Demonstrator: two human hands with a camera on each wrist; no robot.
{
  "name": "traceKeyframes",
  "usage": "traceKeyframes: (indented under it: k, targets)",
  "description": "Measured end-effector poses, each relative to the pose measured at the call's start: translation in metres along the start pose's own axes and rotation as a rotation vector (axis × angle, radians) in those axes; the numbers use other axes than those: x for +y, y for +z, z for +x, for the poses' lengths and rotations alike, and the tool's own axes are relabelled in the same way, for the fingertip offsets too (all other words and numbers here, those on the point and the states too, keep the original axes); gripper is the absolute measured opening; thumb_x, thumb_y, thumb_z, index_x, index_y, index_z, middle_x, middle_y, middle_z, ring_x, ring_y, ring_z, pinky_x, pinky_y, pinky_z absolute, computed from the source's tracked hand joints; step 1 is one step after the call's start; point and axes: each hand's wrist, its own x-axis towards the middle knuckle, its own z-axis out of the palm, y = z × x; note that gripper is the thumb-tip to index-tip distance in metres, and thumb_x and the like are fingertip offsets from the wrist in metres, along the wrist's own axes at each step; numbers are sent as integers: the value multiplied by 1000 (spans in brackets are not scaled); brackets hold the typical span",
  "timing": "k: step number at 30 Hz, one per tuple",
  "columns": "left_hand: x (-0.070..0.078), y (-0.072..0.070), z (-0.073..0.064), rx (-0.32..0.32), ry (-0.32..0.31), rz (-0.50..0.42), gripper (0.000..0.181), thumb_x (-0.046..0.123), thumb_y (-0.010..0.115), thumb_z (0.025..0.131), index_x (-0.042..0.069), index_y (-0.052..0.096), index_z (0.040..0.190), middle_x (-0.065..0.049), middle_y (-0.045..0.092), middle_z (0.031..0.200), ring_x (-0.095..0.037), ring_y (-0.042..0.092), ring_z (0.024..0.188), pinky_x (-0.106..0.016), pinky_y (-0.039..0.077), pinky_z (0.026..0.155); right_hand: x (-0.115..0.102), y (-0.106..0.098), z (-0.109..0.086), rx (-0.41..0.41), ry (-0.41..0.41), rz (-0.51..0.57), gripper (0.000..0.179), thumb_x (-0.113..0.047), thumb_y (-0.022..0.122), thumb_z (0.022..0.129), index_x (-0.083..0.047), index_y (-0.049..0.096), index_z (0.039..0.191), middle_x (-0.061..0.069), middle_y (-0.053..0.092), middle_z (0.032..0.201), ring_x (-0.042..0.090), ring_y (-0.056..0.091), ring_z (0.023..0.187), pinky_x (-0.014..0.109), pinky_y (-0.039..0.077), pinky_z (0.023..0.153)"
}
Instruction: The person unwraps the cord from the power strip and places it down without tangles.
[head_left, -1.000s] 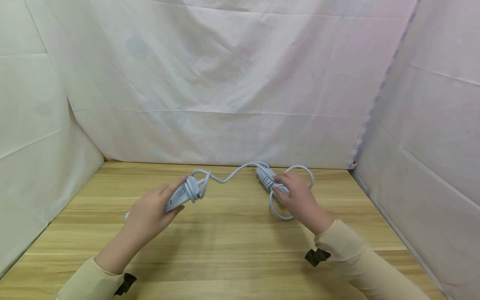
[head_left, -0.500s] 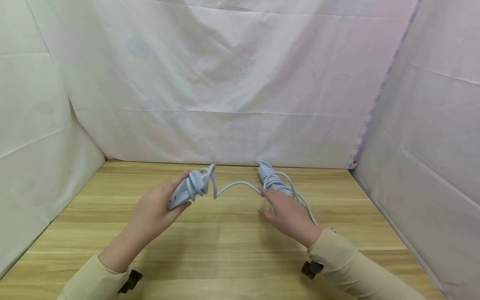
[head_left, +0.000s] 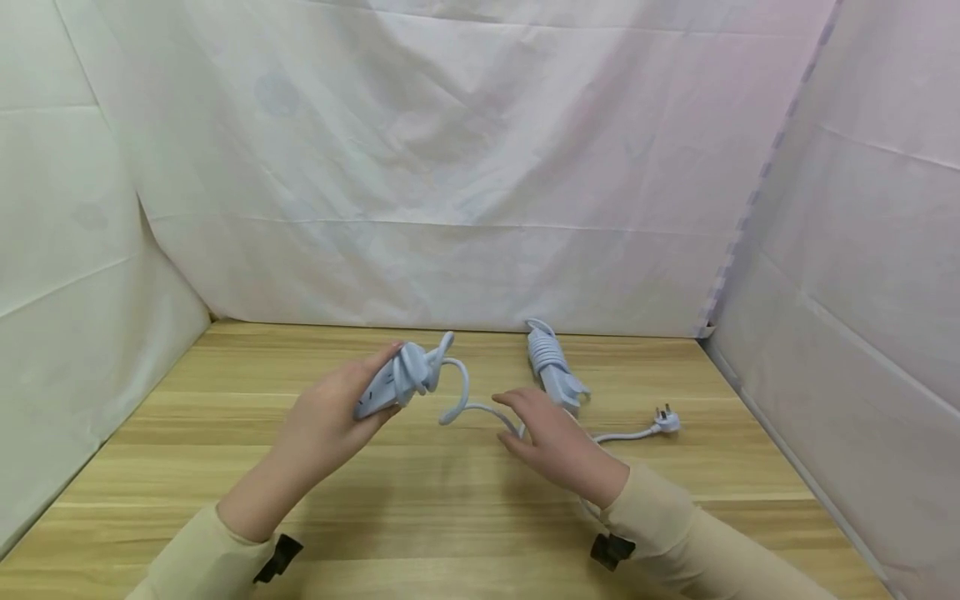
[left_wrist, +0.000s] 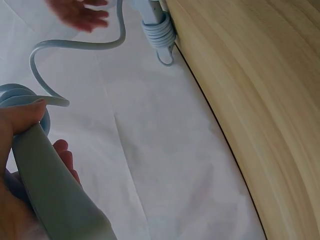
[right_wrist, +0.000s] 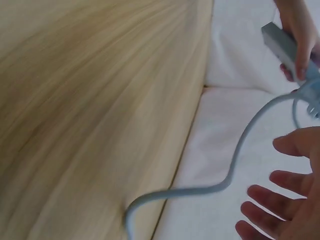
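My left hand (head_left: 318,429) grips a white power strip (head_left: 375,393) above the table. Its own cord is wound in several turns around the far end, and a loose length of cord (head_left: 457,411) trails off to the right. Beside that length, my right hand (head_left: 558,446) has spread, relaxed fingers; in the right wrist view its fingers (right_wrist: 272,202) look apart from the cord (right_wrist: 200,190). A three-pin plug (head_left: 666,420) on a short visible piece of cord lies on the table to the right. The cord's stretch under my right hand is hidden.
A second white power strip (head_left: 561,385), cord wrapped tightly around it, lies behind my right hand near the back edge. White cloth (head_left: 450,167) hangs behind and on both sides of the wooden table (head_left: 435,517).
My right hand has let go of the cord by the second strip and moved nearer and left. The cord slid free of that strip, its plug now showing. My left hand shifted slightly right.
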Motion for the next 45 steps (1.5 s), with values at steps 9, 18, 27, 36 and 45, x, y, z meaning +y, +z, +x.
traceKeyframes:
  k: [9,18,27,36,45]
  targets:
    - [6,4,10,37,0,17,84,19,84,75,24,42,148,-9,67,108,-25,64,88,-44,52,65,-39,-22,-3,308,-213,149,39,-7,69,89,-5,56,125,5,54,123,17,55,98,31,49,79]
    - [14,7,21,70,-9,-6,85,14,85,74,23,43,148,-10,66,106,-26,64,86,-46,52,66,-79,-17,2,302,-264,377,47,2,67,87,-1,52,132,9,55,123,14,59,88,21,51,73]
    - [21,7,26,118,15,-11,85,12,85,74,22,43,147,-12,67,105,-28,65,83,-45,52,62,-91,-4,12,284,-142,363,58,-8,68,90,0,44,142,11,39,148,23,58,112,36,49,91]
    - [27,4,26,162,75,-36,87,9,84,73,23,42,148,-12,66,98,-25,62,75,-41,50,60,-93,1,28,261,-73,288,65,-16,66,92,-5,37,149,9,37,151,24,36,136,49,35,105]
    - [40,-1,25,128,99,-60,87,9,83,73,26,41,147,-9,65,97,-19,58,72,-37,48,58,-80,8,39,269,-118,226,67,-12,65,90,-22,37,150,-3,45,145,21,44,129,50,36,102]
